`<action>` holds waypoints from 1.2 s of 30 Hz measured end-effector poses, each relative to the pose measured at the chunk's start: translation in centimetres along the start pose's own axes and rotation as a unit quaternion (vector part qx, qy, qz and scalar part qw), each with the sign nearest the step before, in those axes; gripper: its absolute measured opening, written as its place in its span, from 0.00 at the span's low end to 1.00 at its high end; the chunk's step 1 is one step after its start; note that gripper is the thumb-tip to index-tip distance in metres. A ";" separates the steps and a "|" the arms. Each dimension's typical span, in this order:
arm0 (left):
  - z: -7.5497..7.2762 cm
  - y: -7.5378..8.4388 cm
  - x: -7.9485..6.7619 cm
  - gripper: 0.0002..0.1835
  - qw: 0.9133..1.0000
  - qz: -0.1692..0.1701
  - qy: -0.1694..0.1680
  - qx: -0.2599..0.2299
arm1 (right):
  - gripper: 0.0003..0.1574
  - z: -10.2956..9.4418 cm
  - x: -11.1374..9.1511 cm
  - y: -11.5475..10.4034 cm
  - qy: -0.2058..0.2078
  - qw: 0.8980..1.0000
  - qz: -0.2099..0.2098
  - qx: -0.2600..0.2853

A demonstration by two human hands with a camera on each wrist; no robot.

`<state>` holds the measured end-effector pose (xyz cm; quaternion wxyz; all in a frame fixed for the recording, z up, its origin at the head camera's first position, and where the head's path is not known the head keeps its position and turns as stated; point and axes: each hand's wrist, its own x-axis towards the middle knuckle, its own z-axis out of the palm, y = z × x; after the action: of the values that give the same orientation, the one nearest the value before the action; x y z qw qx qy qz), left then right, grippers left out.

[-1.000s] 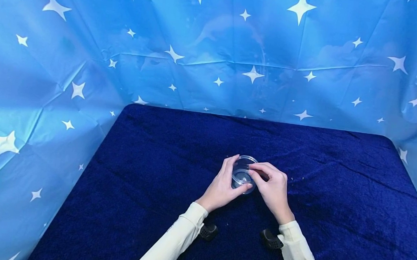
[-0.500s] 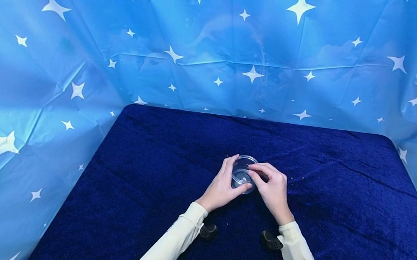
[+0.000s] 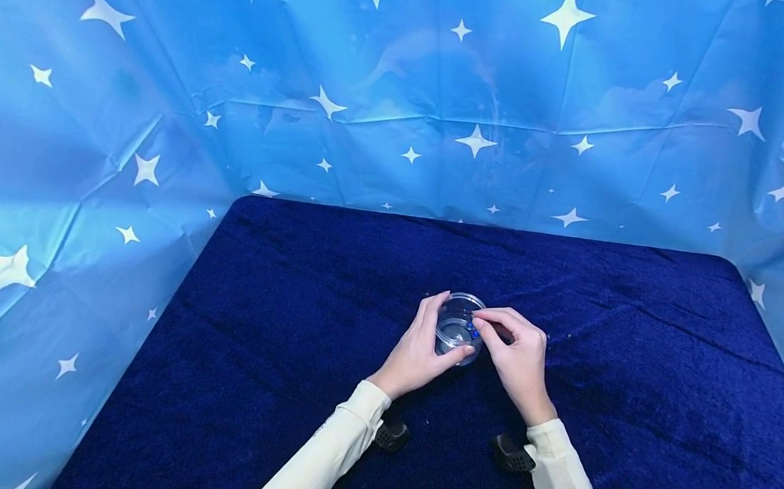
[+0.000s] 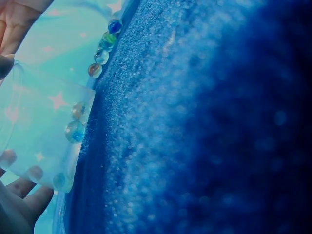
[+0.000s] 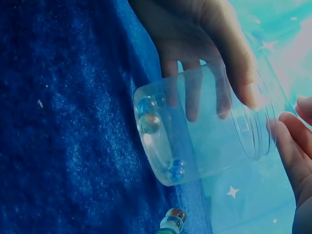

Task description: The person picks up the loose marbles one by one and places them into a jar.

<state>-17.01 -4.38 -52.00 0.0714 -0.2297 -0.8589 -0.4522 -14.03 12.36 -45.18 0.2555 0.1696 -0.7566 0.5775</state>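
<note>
Cream sleeves [image 3: 327,454] with black, perforated wrist pieces [image 3: 392,435].

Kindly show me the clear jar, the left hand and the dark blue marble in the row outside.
Clear jar [image 5: 207,136], right wrist view: its side wall.
Left hand [image 3: 416,355], head view: its back.
Dark blue marble [image 4: 115,26], left wrist view: its middle.

"Where is your jar [image 3: 456,330] standing?"

"It's standing on the counter [image 3: 275,327], between your left hand [image 3: 419,352] and right hand [image 3: 516,358], with inner marbles [image 5: 149,123] lying at its bottom."

"And your outer marbles [image 4: 101,56]?"

"They're lying in a row to the jar's right, while the backdrop [image 3: 393,60] is hanging behind the counter."
</note>
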 end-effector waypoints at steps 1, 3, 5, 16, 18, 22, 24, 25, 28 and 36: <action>0.0 0.0 0.0 0.48 1.000 0.000 0.000 0.001 | 0.07 -0.1 0.0 -0.2 0.002 1.000 0.003 0.002; 0.0 0.0 0.0 0.48 1.000 0.002 0.001 0.000 | 0.07 -0.2 0.1 -0.4 0.004 1.000 0.008 0.006; 0.0 0.0 0.0 0.48 1.000 0.005 0.003 0.000 | 0.07 -0.3 0.0 -0.4 0.006 1.000 0.011 0.011; 0.0 -0.1 0.0 0.48 1.000 0.000 0.003 -0.002 | 0.06 -0.8 -0.3 -0.2 0.033 0.999 0.033 -0.003; 0.0 -0.1 0.0 0.48 1.000 -0.002 0.003 0.000 | 0.05 -1.0 -0.3 -0.1 0.037 0.998 0.041 -0.007; 0.0 -0.1 0.0 0.48 1.000 -0.003 0.002 0.001 | 0.05 -1.2 -0.6 0.3 0.044 0.998 0.047 -0.018; 0.0 0.0 0.0 0.48 1.000 -0.002 0.004 -0.001 | 0.05 -1.3 -0.8 0.4 0.046 0.997 0.049 -0.025; -0.1 0.1 0.0 0.48 1.000 0.000 0.004 -0.002 | 0.05 -1.4 -0.8 0.5 0.046 0.997 0.052 -0.030; -0.1 0.2 0.0 0.48 1.000 0.002 0.006 -0.003 | 0.05 -1.5 -1.1 1.1 0.043 0.996 0.060 -0.041; 0.0 0.1 -0.1 0.48 1.000 -0.005 0.003 -0.002 | 0.06 -1.8 -2.2 4.9 0.038 0.994 0.085 -0.050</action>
<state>-16.90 -4.36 -51.89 0.0710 -0.2248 -0.8586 -0.4553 -14.65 15.36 -49.95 0.2423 0.0699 -0.7858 0.5647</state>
